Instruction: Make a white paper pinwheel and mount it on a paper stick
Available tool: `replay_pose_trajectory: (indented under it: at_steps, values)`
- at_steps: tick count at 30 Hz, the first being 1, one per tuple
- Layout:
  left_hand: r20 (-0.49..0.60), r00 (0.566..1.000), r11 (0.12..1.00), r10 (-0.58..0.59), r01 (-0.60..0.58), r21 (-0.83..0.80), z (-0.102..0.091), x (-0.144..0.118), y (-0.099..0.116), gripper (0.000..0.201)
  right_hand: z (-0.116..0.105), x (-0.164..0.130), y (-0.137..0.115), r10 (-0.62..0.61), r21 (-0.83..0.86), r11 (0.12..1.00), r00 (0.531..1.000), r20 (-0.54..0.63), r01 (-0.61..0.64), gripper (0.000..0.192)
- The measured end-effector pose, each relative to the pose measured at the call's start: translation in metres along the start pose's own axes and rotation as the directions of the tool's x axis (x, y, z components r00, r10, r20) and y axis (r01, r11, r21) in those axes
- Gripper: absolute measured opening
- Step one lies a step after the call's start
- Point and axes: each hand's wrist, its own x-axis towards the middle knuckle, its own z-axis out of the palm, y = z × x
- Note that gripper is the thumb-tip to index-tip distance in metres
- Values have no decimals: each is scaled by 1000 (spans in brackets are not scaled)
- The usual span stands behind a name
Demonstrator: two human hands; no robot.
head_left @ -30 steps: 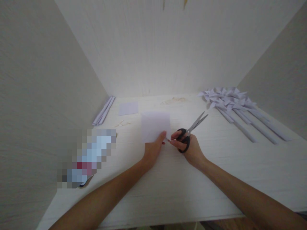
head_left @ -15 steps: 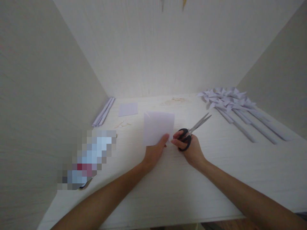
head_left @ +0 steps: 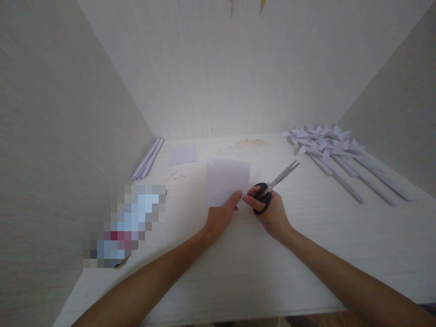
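Observation:
My left hand (head_left: 220,217) pinches the near edge of a pale lilac square of paper (head_left: 226,180), held tilted just above the white table (head_left: 238,268). Close beside it on the right, my right hand (head_left: 270,212) grips black-handled scissors (head_left: 273,186). Their silver blades are nearly shut and point away to the upper right, clear of the paper. My two hands almost touch at the fingertips.
Several folded paper pinwheels on long paper sticks (head_left: 335,152) lie at the back right. A smaller lilac sheet (head_left: 183,155) and a bundle of paper strips (head_left: 147,158) lie at the back left. A blurred-out object (head_left: 124,225) lies at the left. White walls enclose three sides.
The paper has lifted and shifted slightly right, tilting up off the table. The scissors moved a little right and their blades closed somewhat.

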Motion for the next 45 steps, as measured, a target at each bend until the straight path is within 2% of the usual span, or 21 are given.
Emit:
replay_pose_trajectory:
  at_steps: [22, 29, 38, 41, 45]
  values:
    - [62, 998, 995, 32, -26, -97, 2, 1, -1, 18, -1, 1, -2, -25, -32, 999, 1000, 0, 25, 22]
    - [33, 999, 996, 12, -10, -85, 2, 0, 1, 17, 0, 2, -1, -25, -14, 1000, 1000, 4, 25, 23]
    - [-7, 999, 998, 43, -43, -54, 1, 5, -3, 21, 1, 0, -4, 49, 0, 999, 999, 4, -49, 27]
    - [-34, 994, 993, 106, -107, -53, -2, 13, -8, 26, -3, 1, -7, 12, -44, 999, 998, 58, -10, 27]
    - [-34, 982, 972, 184, -187, -140, -6, 27, -10, 26, -13, 5, -6, -24, -55, 998, 975, 220, 37, 28]
